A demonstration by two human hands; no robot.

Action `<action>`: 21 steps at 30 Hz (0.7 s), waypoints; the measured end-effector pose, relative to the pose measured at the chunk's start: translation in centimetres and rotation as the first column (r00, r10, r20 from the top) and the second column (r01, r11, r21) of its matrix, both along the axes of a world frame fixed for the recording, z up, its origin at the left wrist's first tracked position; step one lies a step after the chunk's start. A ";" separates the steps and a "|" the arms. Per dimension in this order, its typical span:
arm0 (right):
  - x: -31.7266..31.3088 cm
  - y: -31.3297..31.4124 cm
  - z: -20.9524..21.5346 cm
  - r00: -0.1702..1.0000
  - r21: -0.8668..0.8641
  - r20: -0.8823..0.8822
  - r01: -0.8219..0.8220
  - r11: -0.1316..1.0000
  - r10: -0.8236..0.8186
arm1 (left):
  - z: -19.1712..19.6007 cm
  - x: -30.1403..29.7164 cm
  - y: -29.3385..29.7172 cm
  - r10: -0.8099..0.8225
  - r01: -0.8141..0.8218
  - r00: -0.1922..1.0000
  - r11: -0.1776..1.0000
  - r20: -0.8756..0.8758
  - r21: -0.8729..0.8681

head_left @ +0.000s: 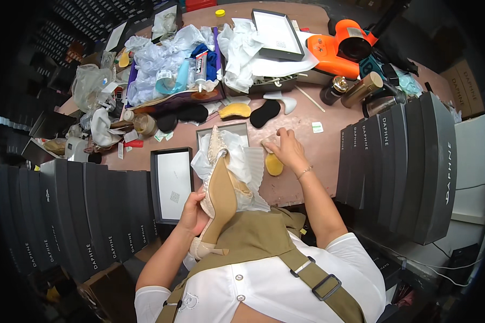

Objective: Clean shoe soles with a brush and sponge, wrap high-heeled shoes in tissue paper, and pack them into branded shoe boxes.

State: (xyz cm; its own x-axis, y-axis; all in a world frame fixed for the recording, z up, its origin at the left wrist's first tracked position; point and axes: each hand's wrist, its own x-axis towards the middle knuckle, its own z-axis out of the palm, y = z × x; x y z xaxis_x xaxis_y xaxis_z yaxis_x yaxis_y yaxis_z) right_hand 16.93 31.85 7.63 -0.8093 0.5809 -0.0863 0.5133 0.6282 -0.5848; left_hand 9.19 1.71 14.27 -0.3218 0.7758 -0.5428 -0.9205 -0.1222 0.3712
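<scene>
My left hand (pixel 194 211) is closed around a beige high-heeled shoe (pixel 221 199). Its tan sole faces up, its pointed toe is away from me and its heel is near my apron. Behind the shoe, white tissue paper (pixel 256 175) spills from an open grey shoebox (pixel 244 129). A second beige shape, partly hidden, shows beside the sole. Over the table, my right hand (pixel 289 151) has its fingers bent together around something small and pale, which I cannot make out. Just below those fingers lies a yellow oval pad (pixel 275 165).
Stacked dark shoeboxes (pixel 396 167) stand on the right, and more boxes (pixel 91 210) on the left. An open lid (pixel 172 183) lies beside the shoe. Farther back are black pads (pixel 265 113), a tissue-filled box (pixel 161 64), an orange tool (pixel 339 51) and a gold-topped bottle (pixel 364 89).
</scene>
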 end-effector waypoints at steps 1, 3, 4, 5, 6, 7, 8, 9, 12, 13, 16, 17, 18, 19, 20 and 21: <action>-0.3 0.1 -2.7 0.992 0.064 0.120 0.025 0.998 -0.033 | 0.1 -0.4 0.1 -0.019 0.017 0.999 0.998 0.040 0.054; -0.7 -0.5 -8.3 0.993 0.170 0.115 -0.014 0.985 -0.006 | 0.6 -0.8 0.7 -0.065 0.064 0.997 0.998 0.046 0.010; -0.9 -1.0 -10.4 0.993 0.215 0.115 -0.033 0.976 0.008 | 0.7 -0.2 1.3 -0.100 0.100 0.995 0.994 -0.002 -0.050; -1.0 -0.3 -11.8 0.998 0.136 0.057 0.024 0.990 -0.032 | 0.9 0.0 1.6 -0.143 0.136 0.988 0.984 -0.051 -0.115; -0.5 1.2 -12.8 0.997 0.053 0.006 0.080 0.995 -0.081 | 0.6 -0.2 1.5 -0.179 0.169 0.982 0.974 -0.062 -0.148; -0.2 1.6 -13.1 0.989 -0.031 -0.037 0.139 0.990 -0.140 | 0.0 -0.8 0.5 -0.146 0.143 0.989 0.983 -0.013 -0.113; -0.7 1.1 -10.7 0.959 -0.470 -0.156 0.139 0.872 -0.237 | -0.8 -1.5 -0.3 -0.102 0.104 0.994 0.992 0.034 -0.068; -0.6 0.7 -7.9 0.903 -0.811 -0.214 0.048 0.583 -0.372 | -1.3 -2.3 -1.3 -0.062 0.064 0.995 0.998 0.082 -0.024; -0.3 -3.0 1.8 0.863 -0.982 -0.176 -0.189 0.018 -0.473 | -1.3 -4.4 -3.4 -0.022 0.011 0.992 0.996 0.126 0.087; -1.2 -4.9 3.7 0.873 -0.966 -0.181 -0.244 -0.085 -0.453 | -0.8 -5.1 -3.9 -0.007 -0.007 0.993 0.993 0.115 0.121; -3.2 -10.2 5.5 0.886 -0.971 -0.205 -0.237 -0.027 -0.415 | -0.1 -4.9 -3.7 0.060 -0.073 0.992 0.991 0.113 0.109; -3.8 -12.4 6.9 0.871 -0.859 -0.427 -0.307 0.409 -0.244 | -0.3 -5.0 -4.0 0.067 -0.078 0.993 0.990 0.097 0.116; -3.9 -14.7 8.5 0.831 -0.552 -0.557 -0.376 0.744 0.006 | -0.8 -5.0 -4.5 0.085 -0.099 0.990 0.987 0.115 0.123; -3.8 -16.7 9.3 0.775 -0.123 -0.566 -0.416 0.901 0.280 | -1.2 -5.1 -4.9 0.100 -0.117 0.986 0.985 0.134 0.125; -3.2 -18.6 9.2 0.718 0.004 -0.546 -0.514 0.858 0.432 | -1.4 -5.2 -5.3 0.101 -0.122 0.983 0.983 0.155 0.135; -3.0 -20.1 9.1 0.645 0.128 -0.507 -0.600 0.790 0.572 | -1.1 -5.2 -6.1 0.110 -0.120 0.990 0.986 0.086 0.119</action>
State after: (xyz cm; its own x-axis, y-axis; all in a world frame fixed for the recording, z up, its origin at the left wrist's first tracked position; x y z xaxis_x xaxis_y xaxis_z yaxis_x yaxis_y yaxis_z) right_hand 13.98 11.76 16.71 -0.9113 -0.0234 0.4112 -0.3231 0.6597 -0.6786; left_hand 4.03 -4.42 13.20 -0.3727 0.7990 -0.4719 -0.9234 -0.2691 0.2737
